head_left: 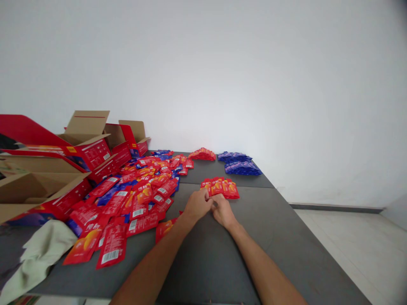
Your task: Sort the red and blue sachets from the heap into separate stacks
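Observation:
My left hand [197, 204] and my right hand [222, 209] meet over the middle of the table, fingers curled in and nearly touching each other. Whatever their fingertips may hold is hidden. Just beyond them lies a short row of overlapping red packets [226, 189] with orange fruit pictures, right against my knuckles in this view. Under my left forearm another red packet [163, 228] is partly covered. To the left spreads a loose heap of red packets [144, 192] mixed with blue ones, several with barcodes showing.
Open red cardboard boxes [68, 197] line the table's left side. A pale green cloth [44, 250] lies at the front left. Stacked red packets [202, 154] and blue packets [243, 168] sit at the back of the dark table [286, 250]. Behind stands a white wall [254, 76].

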`<act>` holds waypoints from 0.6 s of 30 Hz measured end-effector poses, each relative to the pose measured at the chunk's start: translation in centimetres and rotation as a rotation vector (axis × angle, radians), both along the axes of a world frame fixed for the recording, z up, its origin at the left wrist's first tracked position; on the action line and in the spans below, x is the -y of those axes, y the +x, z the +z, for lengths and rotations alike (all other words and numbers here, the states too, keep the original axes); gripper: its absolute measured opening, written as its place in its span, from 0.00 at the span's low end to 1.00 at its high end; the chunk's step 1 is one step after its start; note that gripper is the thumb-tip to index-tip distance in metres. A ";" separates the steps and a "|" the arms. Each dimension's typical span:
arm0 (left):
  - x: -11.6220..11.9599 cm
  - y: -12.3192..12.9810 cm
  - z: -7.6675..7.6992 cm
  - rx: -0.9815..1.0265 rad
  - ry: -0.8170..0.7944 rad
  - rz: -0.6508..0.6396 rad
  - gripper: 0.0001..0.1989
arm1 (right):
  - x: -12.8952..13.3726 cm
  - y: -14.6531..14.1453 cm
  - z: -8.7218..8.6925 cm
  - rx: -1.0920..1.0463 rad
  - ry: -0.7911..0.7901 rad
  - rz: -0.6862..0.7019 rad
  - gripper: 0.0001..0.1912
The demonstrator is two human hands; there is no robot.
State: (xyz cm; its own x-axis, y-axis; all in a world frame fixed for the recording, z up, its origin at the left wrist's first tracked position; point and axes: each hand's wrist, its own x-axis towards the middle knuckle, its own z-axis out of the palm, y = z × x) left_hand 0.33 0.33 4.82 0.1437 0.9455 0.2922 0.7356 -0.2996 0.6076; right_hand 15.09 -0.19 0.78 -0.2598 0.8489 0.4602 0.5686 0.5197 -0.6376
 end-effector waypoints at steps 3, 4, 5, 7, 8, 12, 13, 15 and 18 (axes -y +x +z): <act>-0.8 -1.2 1.3 0.221 0.065 0.035 0.04 | -0.3 0.5 0.2 -0.073 0.018 -0.088 0.07; -1.2 -1.7 1.8 0.307 0.088 0.066 0.06 | -0.4 0.7 0.2 -0.098 0.017 -0.121 0.08; -1.6 -2.3 2.2 0.400 0.108 0.106 0.07 | -0.6 0.9 0.2 -0.120 0.011 -0.153 0.10; -2.4 -3.5 2.8 0.569 0.129 0.152 0.10 | -1.0 1.3 0.1 -0.160 -0.019 -0.211 0.13; -2.6 -3.9 2.8 0.622 0.143 0.172 0.11 | -1.2 1.6 0.0 -0.180 -0.037 -0.238 0.14; -3.1 -4.4 1.3 0.693 0.145 0.211 0.12 | -1.8 2.4 -0.7 -0.251 -0.091 -0.286 0.16; -3.1 -4.2 0.6 0.720 0.119 0.215 0.12 | -1.9 2.5 -0.8 -0.264 -0.098 -0.287 0.16; -3.2 -3.6 -0.7 0.810 0.037 0.221 0.13 | -1.9 2.5 -0.9 -0.286 -0.110 -0.289 0.16; -3.2 -2.6 -2.2 0.944 -0.142 0.146 0.18 | -1.8 2.3 -1.0 -0.316 -0.128 -0.287 0.15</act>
